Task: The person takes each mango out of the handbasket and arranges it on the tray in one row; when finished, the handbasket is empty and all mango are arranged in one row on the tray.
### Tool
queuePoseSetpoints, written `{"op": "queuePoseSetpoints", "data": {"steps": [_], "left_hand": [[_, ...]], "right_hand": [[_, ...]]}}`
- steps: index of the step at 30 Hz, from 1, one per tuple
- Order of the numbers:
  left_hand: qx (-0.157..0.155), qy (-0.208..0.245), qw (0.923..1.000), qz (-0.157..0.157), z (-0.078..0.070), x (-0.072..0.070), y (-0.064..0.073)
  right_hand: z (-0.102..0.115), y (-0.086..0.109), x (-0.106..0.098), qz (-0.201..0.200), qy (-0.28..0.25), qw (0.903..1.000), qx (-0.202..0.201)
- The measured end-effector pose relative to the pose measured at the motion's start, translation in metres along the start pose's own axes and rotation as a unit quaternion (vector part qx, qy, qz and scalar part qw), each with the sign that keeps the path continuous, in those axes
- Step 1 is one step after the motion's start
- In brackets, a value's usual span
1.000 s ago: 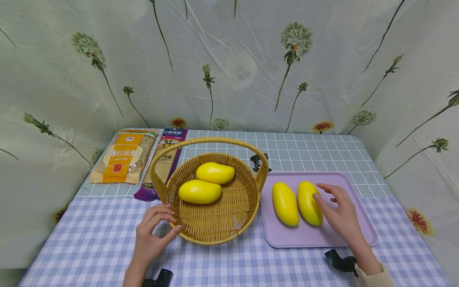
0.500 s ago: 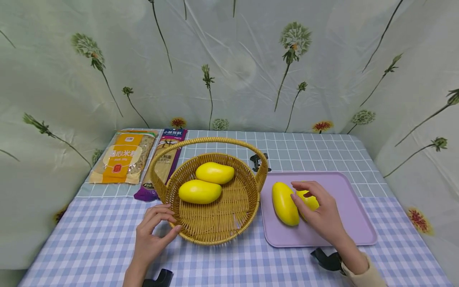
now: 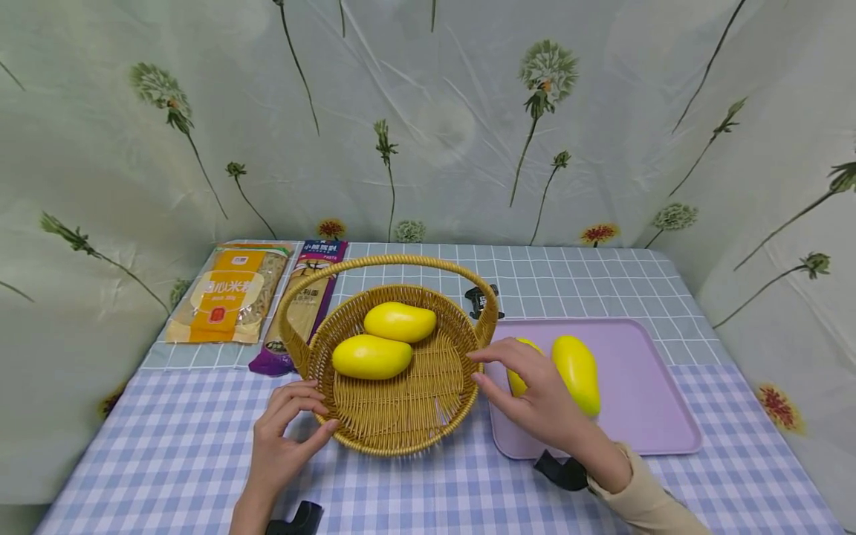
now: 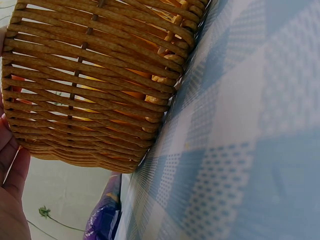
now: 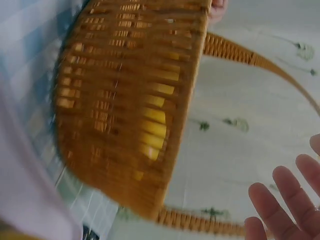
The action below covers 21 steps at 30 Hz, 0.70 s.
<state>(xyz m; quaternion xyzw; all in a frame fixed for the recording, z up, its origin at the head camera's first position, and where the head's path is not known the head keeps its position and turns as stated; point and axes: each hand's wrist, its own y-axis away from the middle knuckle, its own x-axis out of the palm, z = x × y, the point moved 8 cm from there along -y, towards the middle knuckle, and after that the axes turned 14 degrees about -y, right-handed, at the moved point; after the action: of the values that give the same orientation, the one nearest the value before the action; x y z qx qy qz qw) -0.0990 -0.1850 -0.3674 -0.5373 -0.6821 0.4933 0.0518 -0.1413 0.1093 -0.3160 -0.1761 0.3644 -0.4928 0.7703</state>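
Note:
A round wicker basket [image 3: 417, 405] with a tall arched handle stands on the checked cloth, two yellow mangoes [image 3: 372, 357] lying inside it. My left hand [image 3: 287, 431] holds its near left rim, thumb and fingertips at the edge; in the left wrist view the hand [image 4: 12, 185] shows beside the woven wall. At the basket's right rim is my right hand [image 3: 542, 397], nothing between its parted thumb and fingers. The right wrist view shows those fingers [image 5: 287, 200] apart from the wicker. Two more mangoes [image 3: 576, 375] lie on the lilac tray [image 3: 642, 416], one partly hidden behind the right hand.
Back left lie an orange-labelled bag [image 3: 227, 293] of dry food and a purple pasta packet [image 3: 304, 305]. A small black object [image 3: 480, 301] sits behind the basket's right side. A flower-printed curtain [image 3: 455, 134] closes off the back of the table.
My right hand has moved left from the tray's right-hand mango, across the other one, to the basket's right rim. The left hand, basket and mangoes stay put.

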Motion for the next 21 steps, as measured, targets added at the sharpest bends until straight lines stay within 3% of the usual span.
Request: {"op": "queuePoseSetpoints", "data": {"steps": [5,12,16,21], "left_hand": [[-0.003,-0.003,1.0000,0.003,0.000,0.000,0.000],[0.000,-0.004,1.0000,0.002,-0.003,-0.001,0.000],[-0.001,-0.004,1.0000,0.001,0.002,0.000,0.003],[-0.008,-0.006,0.9999,0.006,0.022,0.007,0.015]], "right_hand": [[0.005,-0.011,0.023,0.031,-0.002,0.9991,-0.028],[0.008,-0.033,0.052,0.098,0.024,0.9947,-0.017],[0.003,-0.046,0.067,0.148,0.067,0.9862,0.033],[-0.011,-0.058,0.082,0.212,0.112,0.9634,0.121]]}}
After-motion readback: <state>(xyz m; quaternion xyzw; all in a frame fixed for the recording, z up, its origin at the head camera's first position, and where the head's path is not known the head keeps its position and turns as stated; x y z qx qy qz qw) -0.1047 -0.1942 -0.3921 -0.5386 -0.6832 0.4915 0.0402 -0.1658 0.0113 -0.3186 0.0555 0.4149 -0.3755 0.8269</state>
